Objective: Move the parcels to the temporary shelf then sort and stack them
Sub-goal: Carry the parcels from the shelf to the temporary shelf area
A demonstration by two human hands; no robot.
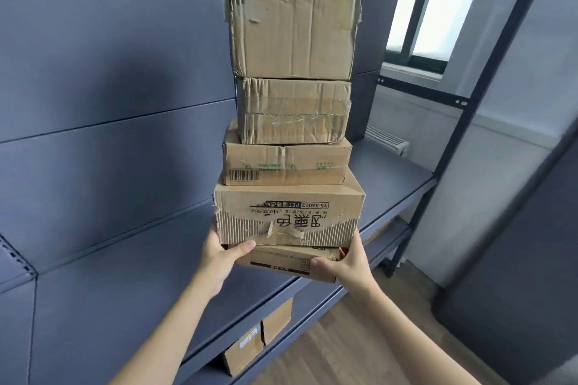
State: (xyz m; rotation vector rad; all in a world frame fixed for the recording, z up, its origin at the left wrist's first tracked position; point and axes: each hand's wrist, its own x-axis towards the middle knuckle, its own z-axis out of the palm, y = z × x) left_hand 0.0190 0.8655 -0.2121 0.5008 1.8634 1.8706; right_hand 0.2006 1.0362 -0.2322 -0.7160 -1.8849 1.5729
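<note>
Grey shelf (pixel 391 172) ahead, five-parcel stack (pixel 289 122) carried above it. Left hand (pixel 219 255) and right hand (pixel 345 262) clasp the bottom parcel (pixel 281 259). Moving step, I'd judge; next, a level set-down.

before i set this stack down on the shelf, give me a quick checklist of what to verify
1. Grip: left hand and right hand both hold the bottom box at its ends: ok.
2. Stack alignment: five boxes, the second box wider than the one under it, and the top box overhangs the taped box: not ok, top-heavy.
3. Landing spot: the grey shelf surface beside the stack shows bare: ok.
4. Headroom under the next shelf up: cannot tell.
5. Bottom box fully resting on the shelf: cannot tell, its underside is hidden.
6. Box condition: the second box's front skin is torn: not ok, handle gently.
</note>
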